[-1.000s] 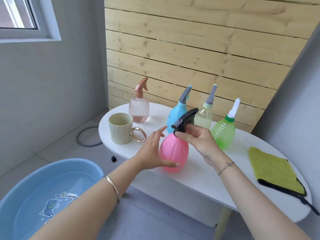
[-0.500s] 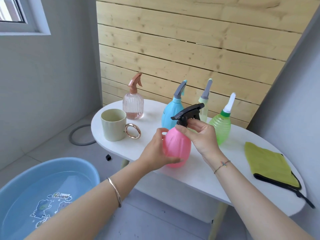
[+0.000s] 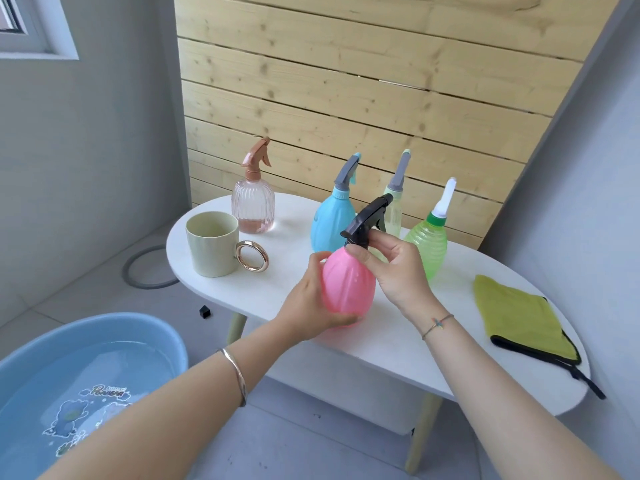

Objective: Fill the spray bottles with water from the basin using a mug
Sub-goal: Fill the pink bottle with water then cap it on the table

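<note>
We see the left hand (image 3: 308, 303) wrapped around the belly of the pink spray bottle (image 3: 348, 284), which stands near the front edge of the white counter (image 3: 388, 336); the right hand (image 3: 393, 268) pinches the collar under its black trigger head (image 3: 367, 220). To the left stands the cream mug (image 3: 212, 244) with a gold ring handle; behind stand the ribbed clear-pink bottle (image 3: 252, 209), the blue bottle (image 3: 332, 220), a pale yellow bottle (image 3: 394, 206) and the green bottle (image 3: 427, 244); a yellow cloth (image 3: 519, 318) lies at the right. The blue basin (image 3: 69, 386) of water sits on the floor at near left; its cartoon print carries lettering we cannot read.
</note>
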### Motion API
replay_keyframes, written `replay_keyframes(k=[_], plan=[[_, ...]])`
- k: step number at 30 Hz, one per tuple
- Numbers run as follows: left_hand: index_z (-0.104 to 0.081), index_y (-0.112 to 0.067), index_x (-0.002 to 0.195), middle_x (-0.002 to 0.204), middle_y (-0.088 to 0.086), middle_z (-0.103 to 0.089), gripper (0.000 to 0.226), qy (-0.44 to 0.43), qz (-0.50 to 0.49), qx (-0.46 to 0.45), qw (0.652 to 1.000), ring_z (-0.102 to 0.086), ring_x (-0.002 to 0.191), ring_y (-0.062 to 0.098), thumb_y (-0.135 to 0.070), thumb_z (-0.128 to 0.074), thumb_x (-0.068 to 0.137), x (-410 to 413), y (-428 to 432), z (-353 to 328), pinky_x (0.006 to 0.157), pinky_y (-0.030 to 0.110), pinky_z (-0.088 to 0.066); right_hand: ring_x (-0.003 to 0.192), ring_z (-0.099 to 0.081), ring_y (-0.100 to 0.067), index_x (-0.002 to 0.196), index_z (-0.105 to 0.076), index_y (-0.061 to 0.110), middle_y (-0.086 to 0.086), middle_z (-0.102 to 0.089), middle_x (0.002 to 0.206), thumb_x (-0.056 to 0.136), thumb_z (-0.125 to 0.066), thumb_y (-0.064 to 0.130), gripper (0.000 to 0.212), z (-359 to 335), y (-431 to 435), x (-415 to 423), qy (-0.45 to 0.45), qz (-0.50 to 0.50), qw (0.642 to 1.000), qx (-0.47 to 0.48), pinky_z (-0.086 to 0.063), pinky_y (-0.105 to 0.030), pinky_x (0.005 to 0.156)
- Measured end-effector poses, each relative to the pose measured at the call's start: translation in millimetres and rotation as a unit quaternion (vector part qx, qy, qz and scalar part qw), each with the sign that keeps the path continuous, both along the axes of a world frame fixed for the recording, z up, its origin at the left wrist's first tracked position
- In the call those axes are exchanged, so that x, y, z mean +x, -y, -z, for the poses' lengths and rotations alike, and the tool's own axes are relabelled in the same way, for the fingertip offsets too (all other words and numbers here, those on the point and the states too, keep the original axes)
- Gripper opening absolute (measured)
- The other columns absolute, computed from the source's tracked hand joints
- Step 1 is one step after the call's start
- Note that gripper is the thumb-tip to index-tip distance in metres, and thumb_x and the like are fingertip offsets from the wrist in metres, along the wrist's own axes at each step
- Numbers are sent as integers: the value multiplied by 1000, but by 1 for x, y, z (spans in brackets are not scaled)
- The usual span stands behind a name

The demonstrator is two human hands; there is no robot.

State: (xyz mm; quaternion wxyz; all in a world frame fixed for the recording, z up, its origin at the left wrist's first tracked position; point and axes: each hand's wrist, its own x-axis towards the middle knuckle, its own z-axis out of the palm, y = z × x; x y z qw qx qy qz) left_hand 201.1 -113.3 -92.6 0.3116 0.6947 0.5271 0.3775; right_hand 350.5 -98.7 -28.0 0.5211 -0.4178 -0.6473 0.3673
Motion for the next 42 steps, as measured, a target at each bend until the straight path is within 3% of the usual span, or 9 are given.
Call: replay_keyframes(k=[4,8,11,14,18,22,29,38,42], plan=[[-25,-27,142,128,-5,-50,104,26,-24,3,999,-54,112,21,-36,-90,61,6,3,3,91,42,-49,101,-64,3,95,-69,33,23,-71,93,78,-78,18,24,4,3,-8,-6,43,999,33,-47,-15,91],[-30,-34,143,134,-7,-45,111,35,9,-9,999,-48,121,13,-51,-87,49,-2,-2,-1,99,34,-45,104,-65,-3,99,-69,26,12,-72,102,79,-76,17,23,1,0,1,12,11,1000,2,-47,-23,96],[-32,-47,134,130,-13,-50,93,38,57,-43,997,-49,118,12,-33,-92,63,-15,-8,-2,95,27,-43,109,-62,-3,109,-67,21,9,-70,111,82,-70,19,27,-9,-5,15,30,-87,994,-64,-45,-17,96],[-33,-40,140,125,-16,-53,94,10,76,-54,996,-52,114,14,-30,-91,66,-20,-10,6,93,28,-45,111,-61,-3,118,-64,16,3,-68,117,87,-65,15,31,-18,-11,24,63,-129,984,-109,-45,-13,92],[-29,-33,141,128,-7,-54,99,7,77,-53,996,-56,114,17,-35,-92,63,-17,-12,12,98,34,-47,114,-61,-7,113,-66,15,-1,-69,116,83,-71,10,30,-15,-13,23,102,-104,987,-64,-43,-22,102],[-31,-35,138,126,-7,-55,96,23,60,-42,997,-56,114,16,-32,-92,64,-15,-11,16,93,31,-49,113,-61,-7,111,-67,14,0,-70,114,83,-72,11,29,-5,-10,19,67,-66,995,-44,-43,-25,104],[-30,-36,141,130,-8,-55,98,36,54,-36,997,-57,115,18,-35,-91,65,-15,-7,20,94,37,-51,103,-63,3,110,-66,21,11,-69,105,83,-72,11,29,4,1,3,22,6,1000,-5,-45,-13,93],[-21,-27,151,137,-9,-47,112,-19,63,-69,995,-50,124,15,-31,-92,64,-19,-2,1,106,33,-41,89,-66,-3,96,-69,22,14,-70,91,78,-78,19,20,-10,4,5,135,70,988,-6,-49,-15,83],[-41,-21,143,142,-4,-50,76,-7,40,-40,998,-56,116,14,-30,-81,79,-43,1,-45,100,26,-46,87,-66,-1,96,-71,19,9,-72,93,78,-78,16,19,-23,4,1,170,64,983,-5,-48,-14,79]])
